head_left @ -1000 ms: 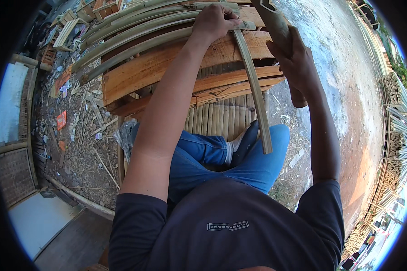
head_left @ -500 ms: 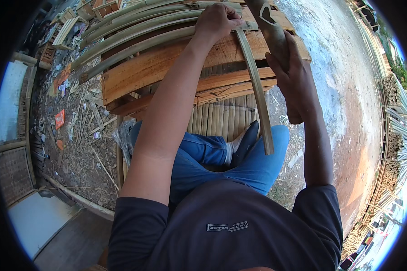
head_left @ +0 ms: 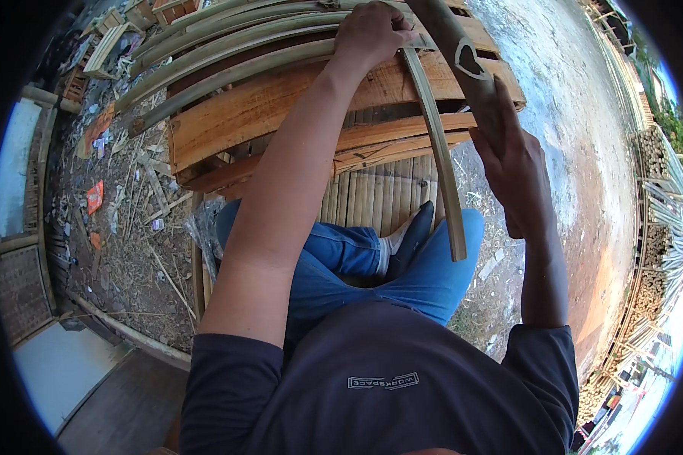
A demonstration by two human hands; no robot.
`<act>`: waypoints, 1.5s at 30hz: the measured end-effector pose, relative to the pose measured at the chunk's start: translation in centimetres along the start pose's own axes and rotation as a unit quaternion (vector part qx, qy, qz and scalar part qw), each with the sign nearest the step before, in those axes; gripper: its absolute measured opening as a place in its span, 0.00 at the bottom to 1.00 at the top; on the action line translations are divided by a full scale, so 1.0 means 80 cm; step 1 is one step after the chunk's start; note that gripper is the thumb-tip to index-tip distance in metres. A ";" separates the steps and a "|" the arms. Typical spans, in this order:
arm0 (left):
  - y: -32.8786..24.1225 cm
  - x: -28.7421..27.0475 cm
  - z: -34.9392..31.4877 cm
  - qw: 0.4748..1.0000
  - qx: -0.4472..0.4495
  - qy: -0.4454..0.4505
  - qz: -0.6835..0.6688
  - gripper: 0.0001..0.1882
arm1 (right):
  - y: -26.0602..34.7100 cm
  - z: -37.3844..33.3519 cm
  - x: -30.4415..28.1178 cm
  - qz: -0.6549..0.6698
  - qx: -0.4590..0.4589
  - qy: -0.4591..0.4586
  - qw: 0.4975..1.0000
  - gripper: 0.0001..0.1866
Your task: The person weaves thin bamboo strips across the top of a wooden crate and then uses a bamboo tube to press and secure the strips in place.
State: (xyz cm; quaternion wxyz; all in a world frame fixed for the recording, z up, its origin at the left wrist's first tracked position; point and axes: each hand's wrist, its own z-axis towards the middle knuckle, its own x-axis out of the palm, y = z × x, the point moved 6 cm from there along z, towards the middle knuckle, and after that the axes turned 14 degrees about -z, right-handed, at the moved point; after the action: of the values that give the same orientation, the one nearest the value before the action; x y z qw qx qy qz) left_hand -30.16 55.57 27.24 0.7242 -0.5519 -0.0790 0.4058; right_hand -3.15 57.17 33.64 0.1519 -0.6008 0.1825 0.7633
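Note:
My left hand [head_left: 373, 36] is closed in a pinch at the far side of a slatted wooden crate [head_left: 243, 129]. Whatever its fingertips hold is too small to make out. Just by them, a flat cross slat [head_left: 423, 43] lies over the end of a long bamboo strip [head_left: 439, 148], which runs back toward my knee. A thick bamboo pole [head_left: 457, 57] with a notched hole in its side slants up from my right hand [head_left: 514, 163], whose fingers wrap round its lower end. The pole's upper end leaves the picture.
Several bamboo strips [head_left: 228, 82] lie side by side across the crate's far left. Below it is a bamboo-slat platform [head_left: 357, 193], by my bent legs. Scraps and litter cover the ground [head_left: 121, 227] at left. Stacked bamboo [head_left: 655, 254] lines the far right.
My right hand has moved right and nearer to me, carrying the bamboo pole. The left hand has shifted slightly right, and the bamboo strip's near end has moved a little right.

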 end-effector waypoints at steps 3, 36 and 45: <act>-0.017 0.000 -0.010 0.997 0.068 -0.024 0.008 0.16 | 0.009 -0.010 -0.028 0.037 0.007 -0.110 0.993 0.39; -0.006 0.001 -0.007 0.996 -0.078 0.015 0.044 0.15 | -0.011 -0.050 -0.038 -0.008 0.066 0.003 0.998 0.42; -0.002 0.001 -0.001 0.999 -0.035 0.006 0.041 0.17 | -0.024 -0.056 -0.025 0.066 0.107 -0.013 0.992 0.39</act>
State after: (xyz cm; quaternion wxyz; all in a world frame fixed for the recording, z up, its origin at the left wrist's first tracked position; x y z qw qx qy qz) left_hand -29.95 55.56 27.31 0.6874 -0.5823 -0.0663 0.4289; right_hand 2.00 56.75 34.44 0.1671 -0.5581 0.3005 0.7552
